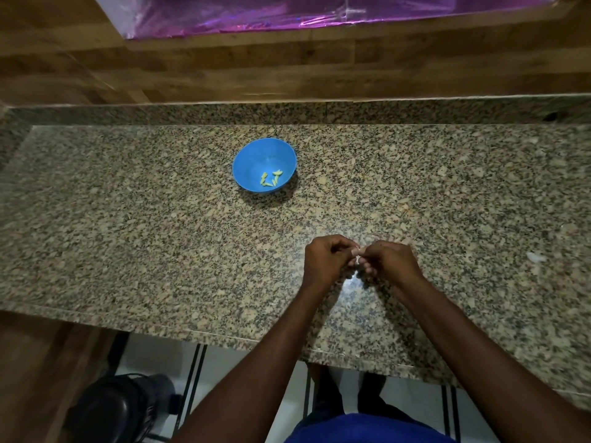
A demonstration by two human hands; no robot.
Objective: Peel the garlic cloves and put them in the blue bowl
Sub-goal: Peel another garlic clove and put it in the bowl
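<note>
Two hands meet over the near middle of the speckled granite bench (128, 225), and that's most of what the head view gives you. The left hand (326, 262) and right hand (391, 262) both have their fingers curled in, knuckles up, fingertips pressed together around something tiny. Only a pale sliver of it pokes out between them, which I take to be the garlic clove (357, 251), but the fingers cover nearly all of it, so I honestly can't tell how much skin is on it. Both hands seem to be pinching it, each from its own side.

Further back and to the left sits the blue bowl (252, 155), well apart from the hands, with a few small yellowish peeled cloves (271, 179) lying in the bottom toward the near side. They're too small to count with any confidence, maybe four or five.

Off on the right side of the bench there's a white scrap (536, 257), blurry, could be peel, hard to say. Behind the bench runs a wooden wall (224, 71), and some shiny purple foil sheet (256, 14) is cut off by the top edge. Down at the bottom left a dark rounded object (121, 407) sits on the floor under the bench, too dim to identify.
</note>
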